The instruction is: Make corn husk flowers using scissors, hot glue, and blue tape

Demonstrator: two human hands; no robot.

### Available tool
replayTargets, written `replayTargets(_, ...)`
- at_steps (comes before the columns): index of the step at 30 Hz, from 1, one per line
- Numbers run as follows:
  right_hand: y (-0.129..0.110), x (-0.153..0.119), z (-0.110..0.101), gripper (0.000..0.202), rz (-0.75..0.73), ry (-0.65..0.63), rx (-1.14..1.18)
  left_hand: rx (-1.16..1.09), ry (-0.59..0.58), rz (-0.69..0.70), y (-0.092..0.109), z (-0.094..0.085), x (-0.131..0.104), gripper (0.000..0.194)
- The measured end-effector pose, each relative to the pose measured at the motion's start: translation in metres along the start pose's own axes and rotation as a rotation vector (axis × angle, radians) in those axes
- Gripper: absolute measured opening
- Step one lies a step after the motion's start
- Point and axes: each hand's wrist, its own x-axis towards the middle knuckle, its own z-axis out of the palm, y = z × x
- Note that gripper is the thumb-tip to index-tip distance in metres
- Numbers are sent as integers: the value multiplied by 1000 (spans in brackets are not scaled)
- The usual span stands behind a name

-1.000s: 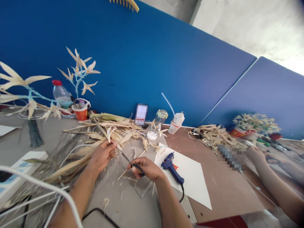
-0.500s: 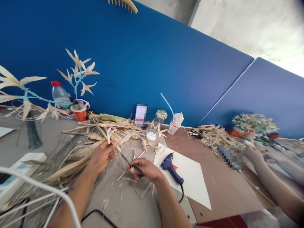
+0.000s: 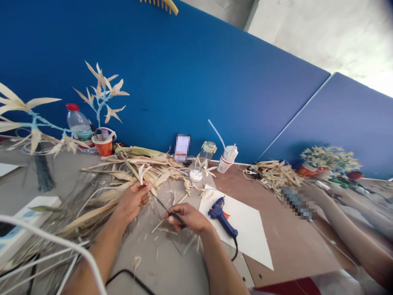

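Pale pointed petals of a dried-husk flower [image 3: 142, 173] stand up from the closed fingers of my left hand [image 3: 132, 201]. My right hand [image 3: 189, 218] is wrapped round the dark handles of a pair of scissors [image 3: 163, 205]. The blades point up and left, their tips close to my left fingertips; whether they touch the husk I cannot tell. Loose husks [image 3: 104, 205] lie left of and behind my left hand, and small scraps are scattered under both hands. A blue glue gun [image 3: 223, 217] rests on a white sheet [image 3: 253, 233] right of my right hand.
Behind stand a phone [image 3: 182, 146], a clear bottle [image 3: 208, 150] and a paper cup [image 3: 225, 164]. Husk flowers on blue stems [image 3: 100, 102] rise at the left, near a power strip [image 3: 33, 217] and a white wire loop [image 3: 70, 248]. At right is another person's arm [image 3: 340, 225].
Both of my hands, the scissors and the husk flower stay almost in place. The other person's hand at the right has shifted slightly left.
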Motion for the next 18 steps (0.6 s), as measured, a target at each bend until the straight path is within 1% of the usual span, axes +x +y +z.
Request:
replayTargets(8, 0, 0, 2, 39, 7, 5, -18, 12, 29, -13, 1, 1, -1, 43)
replayTargets(18, -2, -1, 3, 41, 5, 9, 1, 13, 20, -5, 0, 0, 0, 43)
